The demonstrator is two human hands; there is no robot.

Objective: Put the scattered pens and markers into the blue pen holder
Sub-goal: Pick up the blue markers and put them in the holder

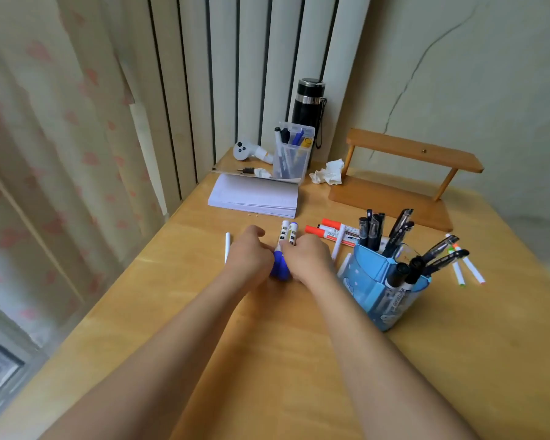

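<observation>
Both hands are bunching the blue-capped markers (288, 233) mid-counter (489, 344). The left hand (248, 254) is curling round the capped ends, and the right hand (308, 258) is gripping the barrels. The blue pen holder (372, 290) is standing just to the right, already crowding with black pens (372, 230). The risk I'm seeing: this loose two-handed bundle could be sliding apart on the lift, or jamming against those leaning pens.

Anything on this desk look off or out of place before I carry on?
A crumpled tissue lies by the wooden shelf, stray rubbish among the stationery. A long crack runs up the wall behind it.
</observation>
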